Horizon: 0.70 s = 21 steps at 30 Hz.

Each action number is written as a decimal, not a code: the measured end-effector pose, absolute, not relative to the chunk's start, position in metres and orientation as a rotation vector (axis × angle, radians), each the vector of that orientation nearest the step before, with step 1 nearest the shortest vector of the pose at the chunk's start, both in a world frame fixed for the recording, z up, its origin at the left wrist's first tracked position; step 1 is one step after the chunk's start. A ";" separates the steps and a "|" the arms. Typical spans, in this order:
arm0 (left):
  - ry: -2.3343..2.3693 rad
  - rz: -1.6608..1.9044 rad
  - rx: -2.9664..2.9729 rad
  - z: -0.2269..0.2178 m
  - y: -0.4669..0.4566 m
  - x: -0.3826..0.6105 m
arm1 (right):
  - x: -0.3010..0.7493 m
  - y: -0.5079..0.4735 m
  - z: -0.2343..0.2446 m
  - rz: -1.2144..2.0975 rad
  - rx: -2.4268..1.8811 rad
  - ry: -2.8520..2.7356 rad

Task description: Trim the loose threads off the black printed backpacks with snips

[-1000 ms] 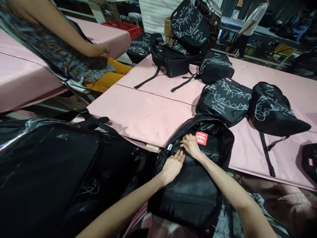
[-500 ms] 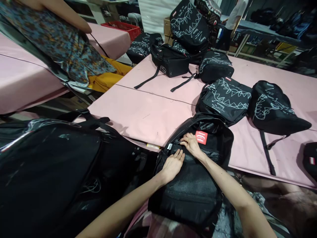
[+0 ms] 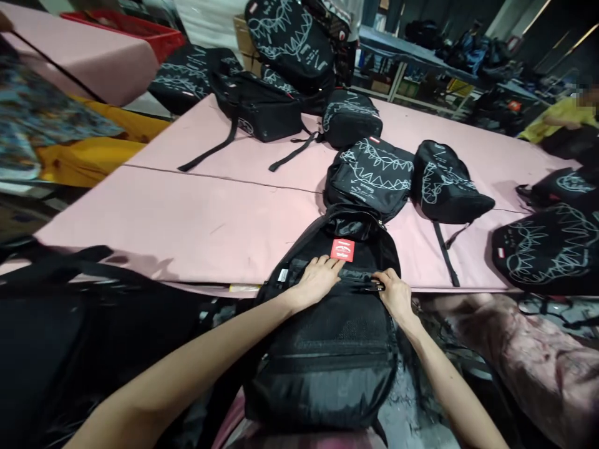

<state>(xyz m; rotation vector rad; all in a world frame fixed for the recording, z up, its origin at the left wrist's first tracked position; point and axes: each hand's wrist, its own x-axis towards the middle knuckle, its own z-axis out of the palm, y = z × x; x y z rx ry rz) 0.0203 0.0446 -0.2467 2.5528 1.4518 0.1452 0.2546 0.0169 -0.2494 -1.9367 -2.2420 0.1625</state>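
Note:
An open black backpack (image 3: 327,337) lies before me, its upper end on the pink table edge and its mesh inner pocket facing up. My left hand (image 3: 318,280) rests on the inner panel with fingers stretched out, just below a red label (image 3: 342,249). At the panel's right side, my right hand (image 3: 394,296) is closed in a pinch. Between its fingertips is a small dark piece with a metallic glint (image 3: 375,287), too small to name surely. A white tag (image 3: 282,274) shows at the pocket's left end.
Several black backpacks with white line patterns, such as a flat one (image 3: 374,171), stand on the pink table (image 3: 210,206). Dark bags (image 3: 93,337) crowd my left. A person in patterned clothes (image 3: 42,118) is at the left; another's pink fabric (image 3: 519,368) shows at the right.
My right hand has moved from the pocket's left part to its right side. My left hand has shifted up to below the label. The view has swung right.

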 end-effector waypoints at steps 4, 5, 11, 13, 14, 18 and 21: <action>1.473 0.050 2.529 -0.259 0.061 0.042 | 0.281 0.002 -0.261 0.213 -1.988 -1.806; 1.474 0.030 2.526 -0.264 0.061 0.043 | 0.287 0.000 -0.264 0.306 -1.937 -1.685; 1.452 -0.116 2.499 -0.269 0.074 0.036 | 0.292 0.010 -0.286 0.917 -1.558 -0.837; 1.456 -0.052 2.524 -0.261 0.085 0.039 | 0.290 0.014 -0.291 0.980 -1.526 -0.742; 1.472 0.027 2.543 -0.258 0.091 0.041 | 0.289 0.015 -0.293 1.014 -1.502 -0.694; 1.398 0.166 2.648 -0.266 0.107 0.051 | 0.291 0.015 -0.300 1.119 -1.373 -0.539; 1.364 0.028 2.697 -0.285 0.102 0.055 | 0.294 0.014 -0.303 1.163 -1.294 -0.459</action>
